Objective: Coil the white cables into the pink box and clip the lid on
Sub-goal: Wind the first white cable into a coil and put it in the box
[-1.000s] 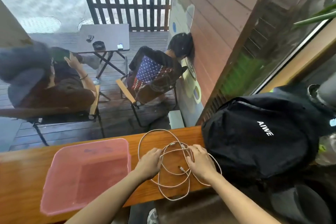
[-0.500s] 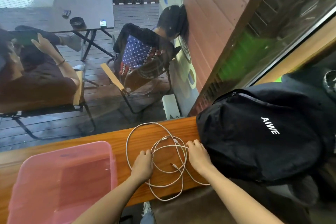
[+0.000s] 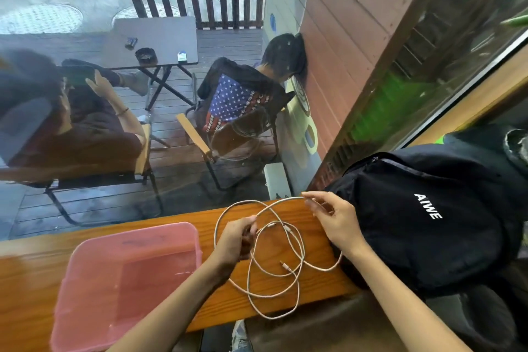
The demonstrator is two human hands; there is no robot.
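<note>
White cables (image 3: 297, 274) lie in loose tangled loops on the wooden counter (image 3: 28, 271), one loop hanging over its near edge. My left hand (image 3: 238, 237) is closed on a cable strand near a plug end. My right hand (image 3: 334, 217) is raised above the counter's far edge, pinching another strand between thumb and fingers. The pink translucent box (image 3: 128, 280) sits open to the left of the cables, with nothing visible inside it. No lid is in view.
A black backpack (image 3: 434, 226) marked AIWE fills the counter's right end, touching my right hand's side. A glass window runs along the counter's far edge; beyond it two people sit on chairs by a small folding table (image 3: 160, 40).
My right hand has lifted off the counter toward the far edge, drawing a strand up. My left hand has closed on a strand. The camera view shifted.
</note>
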